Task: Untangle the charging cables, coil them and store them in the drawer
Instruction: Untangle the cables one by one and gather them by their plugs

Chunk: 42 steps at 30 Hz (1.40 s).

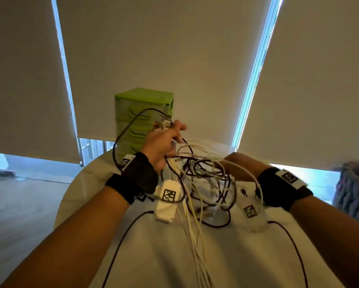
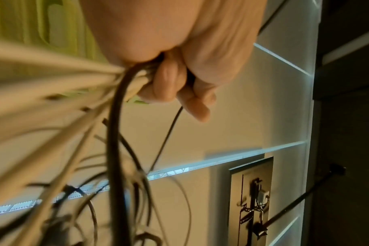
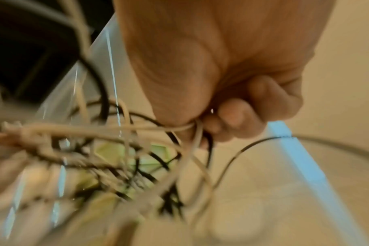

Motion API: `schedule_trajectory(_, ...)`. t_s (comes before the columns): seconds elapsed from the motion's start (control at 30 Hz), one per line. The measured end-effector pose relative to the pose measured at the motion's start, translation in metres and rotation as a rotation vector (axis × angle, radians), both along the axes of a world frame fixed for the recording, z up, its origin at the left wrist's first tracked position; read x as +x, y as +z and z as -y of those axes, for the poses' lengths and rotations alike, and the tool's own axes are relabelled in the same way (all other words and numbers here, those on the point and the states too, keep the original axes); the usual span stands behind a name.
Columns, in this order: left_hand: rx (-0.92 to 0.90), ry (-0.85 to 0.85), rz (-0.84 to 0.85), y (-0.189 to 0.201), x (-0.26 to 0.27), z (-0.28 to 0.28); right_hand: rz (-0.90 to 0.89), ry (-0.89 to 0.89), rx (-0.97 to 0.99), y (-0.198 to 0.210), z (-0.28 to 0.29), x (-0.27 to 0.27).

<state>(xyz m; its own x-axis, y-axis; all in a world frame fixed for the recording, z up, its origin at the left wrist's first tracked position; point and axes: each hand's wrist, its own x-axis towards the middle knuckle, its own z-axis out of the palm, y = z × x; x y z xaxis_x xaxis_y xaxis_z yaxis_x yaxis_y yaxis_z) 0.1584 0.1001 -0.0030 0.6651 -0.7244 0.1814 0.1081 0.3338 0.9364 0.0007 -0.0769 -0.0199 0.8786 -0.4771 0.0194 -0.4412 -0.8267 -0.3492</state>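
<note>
A tangle of white and black charging cables (image 1: 205, 179) hangs between both hands above the white table (image 1: 236, 256). My left hand (image 1: 164, 144) is raised and grips a bundle of white and black strands (image 2: 124, 78), with plug ends (image 1: 163, 123) sticking out above its fingers. My right hand (image 1: 239, 163) is lower and to the right, fingers curled round white and black strands (image 3: 192, 131). Long white strands (image 1: 195, 235) trail down towards me. The green drawer unit (image 1: 143, 117) stands behind the left hand, its drawers closed.
Thin black leads (image 1: 120, 246) run from the wrist cameras along both forearms. Grey roller blinds (image 1: 164, 48) cover the windows behind the table. A knitted grey throw (image 1: 353, 192) lies at the right edge. The floor (image 1: 24, 204) lies to the left of the round table.
</note>
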Motion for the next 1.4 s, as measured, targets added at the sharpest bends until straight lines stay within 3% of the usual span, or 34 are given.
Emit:
schedule_trajectory(0.13,-0.056,0.107,-0.067,0.004,0.015,-0.005,0.069,-0.203,-0.246,-0.003,0.053,-0.024)
schedule_trajectory(0.27,-0.098,0.179,-0.124,0.000,0.010,0.006,0.171,-0.482,-0.184,0.006,0.078,-0.030)
schedule_trajectory(0.4,-0.123,0.219,-0.207,-0.005,0.019,0.002,0.292,-0.602,-0.063,0.024,0.095,-0.050)
schedule_trajectory(0.47,-0.087,0.197,-0.180,-0.010,0.020,0.001,0.322,-0.547,0.050,0.031,0.089,-0.054)
schedule_trajectory(0.6,0.005,0.079,-0.030,-0.018,0.009,0.011,0.309,-0.262,0.303,0.049,0.042,-0.041)
schedule_trajectory(0.7,0.003,0.026,0.007,-0.019,0.003,0.016,0.421,-0.066,0.083,0.053,-0.006,-0.021)
schedule_trajectory(0.8,-0.014,-0.018,0.022,-0.016,-0.002,0.016,0.127,0.089,-0.008,0.029,-0.053,0.009)
schedule_trajectory(0.87,-0.022,-0.044,0.036,-0.014,-0.004,0.013,-0.073,0.097,-0.052,0.006,-0.065,0.029)
schedule_trajectory(0.9,-0.023,-0.049,0.043,-0.012,-0.004,0.011,-0.092,0.106,-0.083,-0.004,-0.065,0.035)
schedule_trajectory(1.07,-0.029,0.043,-0.060,-0.013,0.023,-0.010,-0.018,0.111,-0.089,0.001,-0.044,0.016)
schedule_trajectory(1.23,-0.057,0.181,-0.238,-0.025,0.046,-0.022,0.232,0.047,-0.138,0.006,0.009,-0.029)
schedule_trajectory(1.33,-0.081,0.249,-0.291,-0.025,0.057,-0.027,0.422,-0.158,-0.235,-0.006,0.044,-0.058)
schedule_trajectory(1.4,-0.085,0.251,-0.293,-0.025,0.058,-0.028,0.438,-0.273,-0.196,-0.010,0.060,-0.076)
